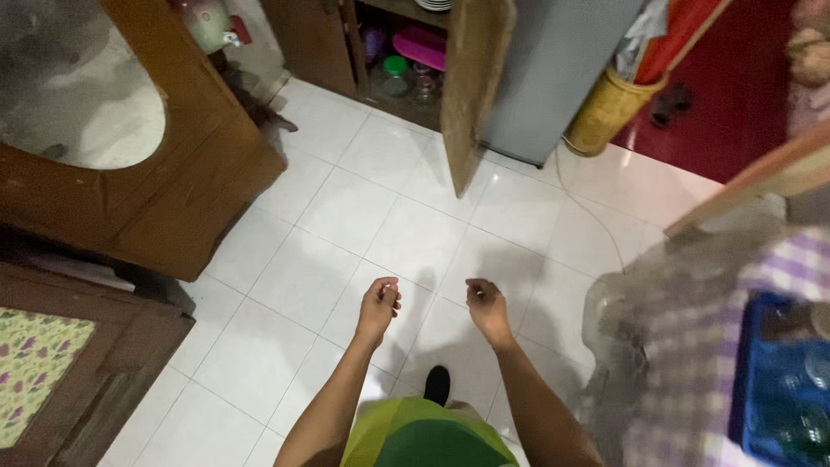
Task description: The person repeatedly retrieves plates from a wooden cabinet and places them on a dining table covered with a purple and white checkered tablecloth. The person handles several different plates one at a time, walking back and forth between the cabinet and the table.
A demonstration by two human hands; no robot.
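Observation:
I look down at a white tiled floor (pixel 372 216). My left hand (pixel 380 303) hangs in front of me with its fingers curled in loosely, holding nothing. My right hand (pixel 486 303) is beside it, a hand's width to the right, also loosely curled and empty. Both hands are over bare floor and touch nothing. Below them I see my green garment (pixel 424 437) and a dark toe (pixel 437 383) on the tiles.
A wooden cabinet with an oval mirror (pixel 130 147) stands at the left. An open wooden cupboard door (pixel 471 86) juts out ahead, next to a grey appliance (pixel 553 78). A yellow basket (pixel 605 112) and a blue crate of glassware (pixel 778 380) stand at the right.

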